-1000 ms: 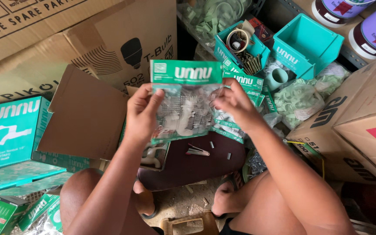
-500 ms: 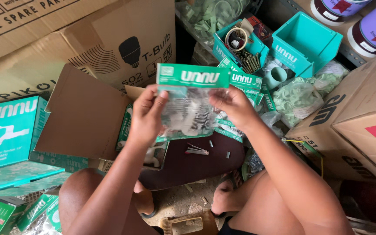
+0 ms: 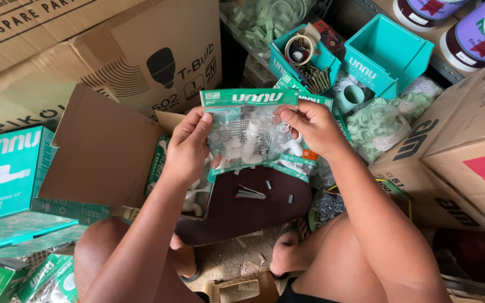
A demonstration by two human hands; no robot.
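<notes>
Both my hands hold up a clear plastic packet [image 3: 246,137] with a green header card and small white plastic fittings inside. My left hand [image 3: 186,148] grips its left edge, thumb on the front. My right hand [image 3: 312,126] grips the right edge, and a second, similar packet [image 3: 298,160] sits behind the first under that hand. Below the packets lies an open brown cardboard box [image 3: 108,148] with more green packets and white fittings inside it.
Teal boxes [image 3: 7,174] stack at the left. Teal bins [image 3: 385,53] with screws and rings stand at the back, beside bags of pale green clips [image 3: 377,126]. Large cardboard cartons [image 3: 467,151] hem in the right and back. A dark mat [image 3: 248,210] holds loose small parts.
The packet has shifted slightly rightward and down in my hands; my grip on both edges stays the same.
</notes>
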